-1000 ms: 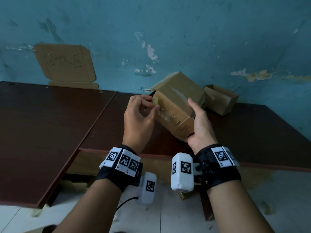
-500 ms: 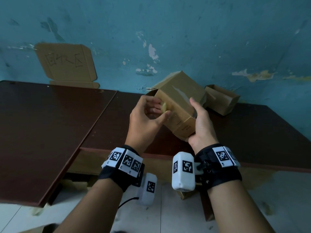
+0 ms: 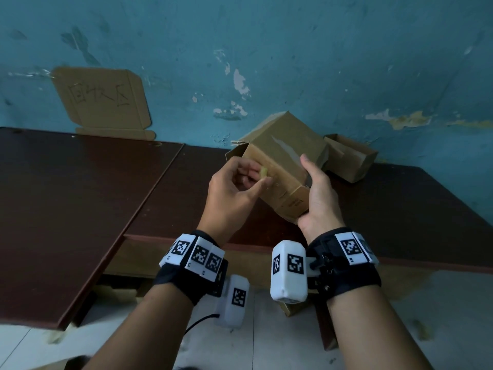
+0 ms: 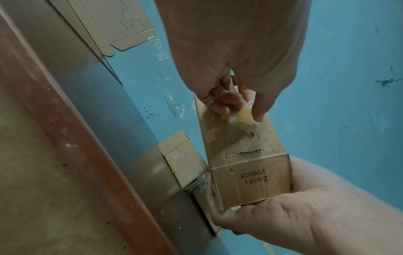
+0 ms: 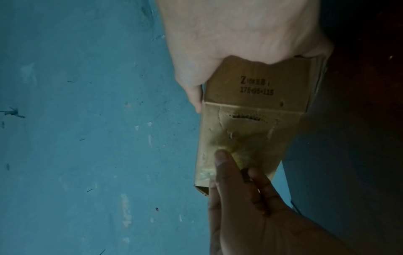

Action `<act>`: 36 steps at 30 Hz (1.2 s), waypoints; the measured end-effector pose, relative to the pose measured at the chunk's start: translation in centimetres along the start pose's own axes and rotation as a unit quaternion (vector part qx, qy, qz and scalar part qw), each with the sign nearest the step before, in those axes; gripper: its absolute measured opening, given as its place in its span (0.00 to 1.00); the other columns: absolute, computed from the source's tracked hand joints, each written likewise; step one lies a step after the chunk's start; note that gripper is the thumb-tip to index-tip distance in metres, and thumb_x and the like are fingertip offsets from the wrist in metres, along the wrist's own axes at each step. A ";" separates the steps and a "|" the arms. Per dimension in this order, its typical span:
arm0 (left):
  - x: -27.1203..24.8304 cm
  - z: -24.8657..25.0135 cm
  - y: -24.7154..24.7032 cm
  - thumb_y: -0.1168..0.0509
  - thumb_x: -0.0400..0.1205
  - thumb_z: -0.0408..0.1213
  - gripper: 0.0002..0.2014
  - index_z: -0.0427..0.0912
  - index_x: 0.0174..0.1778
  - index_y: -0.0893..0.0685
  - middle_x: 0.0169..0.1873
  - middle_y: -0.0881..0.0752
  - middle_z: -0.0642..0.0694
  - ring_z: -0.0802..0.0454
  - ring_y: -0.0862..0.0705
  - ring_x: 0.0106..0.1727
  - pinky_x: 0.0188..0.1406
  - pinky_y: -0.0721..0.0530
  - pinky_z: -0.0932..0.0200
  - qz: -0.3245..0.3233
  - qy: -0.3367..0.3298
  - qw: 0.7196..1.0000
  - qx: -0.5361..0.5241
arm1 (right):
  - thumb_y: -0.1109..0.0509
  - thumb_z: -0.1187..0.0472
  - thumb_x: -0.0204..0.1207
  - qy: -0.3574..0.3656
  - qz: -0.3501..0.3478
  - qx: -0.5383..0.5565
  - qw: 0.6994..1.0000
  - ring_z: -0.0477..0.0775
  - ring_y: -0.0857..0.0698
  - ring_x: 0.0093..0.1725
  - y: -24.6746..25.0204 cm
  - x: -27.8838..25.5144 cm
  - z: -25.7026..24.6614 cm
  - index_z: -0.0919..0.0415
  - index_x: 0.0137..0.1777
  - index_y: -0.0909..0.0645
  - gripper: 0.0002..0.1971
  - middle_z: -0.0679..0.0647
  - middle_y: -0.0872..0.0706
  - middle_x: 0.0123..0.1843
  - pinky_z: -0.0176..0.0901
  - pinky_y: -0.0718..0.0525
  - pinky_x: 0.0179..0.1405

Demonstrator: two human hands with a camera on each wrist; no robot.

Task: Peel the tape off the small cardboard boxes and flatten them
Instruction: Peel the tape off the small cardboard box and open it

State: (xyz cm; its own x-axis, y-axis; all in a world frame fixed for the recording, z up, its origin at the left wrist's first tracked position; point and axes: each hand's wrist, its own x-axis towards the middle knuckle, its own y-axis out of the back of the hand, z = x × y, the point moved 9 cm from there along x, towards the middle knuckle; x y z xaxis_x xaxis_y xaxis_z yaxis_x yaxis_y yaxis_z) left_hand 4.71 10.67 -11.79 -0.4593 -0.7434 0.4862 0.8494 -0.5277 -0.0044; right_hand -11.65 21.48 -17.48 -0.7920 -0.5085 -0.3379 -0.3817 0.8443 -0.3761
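Observation:
A small brown cardboard box [image 3: 282, 166] [image 4: 246, 155] [image 5: 255, 124] is held tilted above the dark table, its far flaps loose. My right hand [image 3: 317, 193] grips its near printed end, thumb along the top face. My left hand [image 3: 240, 188] pinches a crumpled strip of clear yellowish tape [image 3: 263, 172] [image 4: 242, 120] [image 5: 242, 155] between thumb and fingers, partly lifted from the box's side face. A second small box [image 3: 352, 158] [image 4: 181, 158] lies on the table against the wall, open at one end.
Two dark brown tables [image 3: 80, 198] stand edge to edge against a peeling blue wall. A flattened cardboard sheet with handwriting [image 3: 101, 100] leans on the wall at the back left. Pale floor lies below my wrists, with another cardboard piece [image 3: 293, 308] under the table edge.
My left hand has pulled the tape down and back along the box's side face, bunching it between thumb and fingers. My right hand keeps its grip; the box has risen slightly.

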 end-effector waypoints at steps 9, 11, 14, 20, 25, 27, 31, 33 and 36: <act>-0.4 -0.1 -0.9 0.13 0.76 0.42 0.14 0.48 0.46 0.13 0.47 0.11 0.42 0.43 0.12 0.49 0.56 0.10 0.41 -0.027 -0.009 0.998 0.049 | 0.10 0.35 0.62 0.006 -0.015 0.010 1.000 0.66 0.03 0.57 -0.4 -0.3 -0.4 0.56 0.73 0.14 0.42 0.61 0.03 0.60 0.69 0.06 0.65; -0.3 0.1 -0.7 0.12 0.74 0.42 0.16 0.52 0.43 0.16 0.51 0.14 0.42 0.45 0.12 0.52 0.58 0.09 0.44 -0.016 -0.014 0.998 0.066 | 0.10 0.34 0.55 0.004 -0.015 0.016 1.000 0.67 0.03 0.58 -0.6 -0.5 -0.3 0.56 0.74 0.15 0.48 0.61 0.04 0.62 0.70 0.06 0.65; -0.3 0.2 -0.7 0.12 0.75 0.37 0.17 0.48 0.44 0.16 0.52 0.12 0.38 0.42 0.10 0.52 0.56 0.07 0.46 -0.012 -0.011 0.999 0.052 | 0.11 0.32 0.51 0.003 -0.012 0.017 1.000 0.67 0.04 0.59 -0.7 -0.5 -0.3 0.56 0.75 0.15 0.51 0.61 0.04 0.62 0.70 0.07 0.66; -0.6 0.2 -0.8 0.12 0.75 0.37 0.20 0.45 0.43 0.20 0.44 0.10 0.36 0.39 0.12 0.43 0.48 0.08 0.36 -0.024 0.014 0.999 0.039 | 0.09 0.31 0.47 0.002 -0.007 0.008 1.000 0.68 0.05 0.62 -0.6 -0.5 -0.2 0.54 0.74 0.14 0.53 0.59 0.05 0.63 0.72 0.10 0.70; -0.7 0.4 -0.8 0.12 0.75 0.38 0.23 0.45 0.44 0.23 0.38 0.19 0.46 0.51 0.22 0.38 0.41 0.15 0.51 -0.019 0.018 0.999 0.035 | 0.13 0.29 0.58 0.003 -0.004 0.021 1.000 0.67 0.06 0.62 -0.3 -0.2 -0.7 0.53 0.76 0.16 0.48 0.60 0.05 0.63 0.70 0.10 0.68; -0.6 0.4 -0.5 0.13 0.76 0.39 0.21 0.41 0.45 0.22 0.39 0.16 0.43 0.49 0.20 0.38 0.41 0.14 0.49 -0.012 0.014 0.999 0.048 | 0.13 0.29 0.57 0.006 -0.011 0.024 1.000 0.67 0.06 0.61 -0.3 -0.1 -0.9 0.52 0.76 0.16 0.48 0.59 0.05 0.63 0.71 0.10 0.68; -0.1 -0.5 0.9 0.15 0.79 0.41 0.16 0.39 0.50 0.15 0.45 0.09 0.38 0.46 0.07 0.45 0.50 0.05 0.43 0.017 0.036 0.996 0.081 | 0.13 0.31 0.63 0.015 -0.013 0.026 0.999 0.66 0.04 0.60 -0.1 -0.3 -1.5 0.50 0.76 0.17 0.44 0.59 0.04 0.63 0.71 0.09 0.67; 0.0 -1.1 1.4 0.17 0.82 0.38 0.12 0.41 0.51 0.14 0.42 0.06 0.41 0.49 0.04 0.45 0.55 0.05 0.40 0.024 0.057 0.994 0.086 | 0.14 0.33 0.70 0.018 -0.012 0.026 0.999 0.65 0.05 0.59 0.2 -0.6 -2.1 0.50 0.76 0.17 0.38 0.58 0.04 0.63 0.70 0.09 0.65; 0.0 -1.7 1.9 0.21 0.85 0.36 0.05 0.44 0.50 0.11 0.40 0.05 0.47 0.53 0.05 0.45 0.57 0.05 0.42 0.025 0.073 0.991 0.113 | 0.16 0.33 0.74 0.013 -0.015 0.024 1.000 0.63 0.06 0.60 0.6 -0.9 -2.6 0.49 0.76 0.17 0.35 0.57 0.05 0.63 0.64 0.10 0.55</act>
State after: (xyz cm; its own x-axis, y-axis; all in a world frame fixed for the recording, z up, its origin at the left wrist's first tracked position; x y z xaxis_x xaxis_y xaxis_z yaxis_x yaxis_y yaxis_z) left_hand 5.85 8.92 -13.30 -0.4342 -0.8263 0.3587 0.9008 -0.3956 0.1790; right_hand -12.43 22.89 -15.12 -0.7926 -0.5284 -0.3041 -0.3829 0.8196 -0.4262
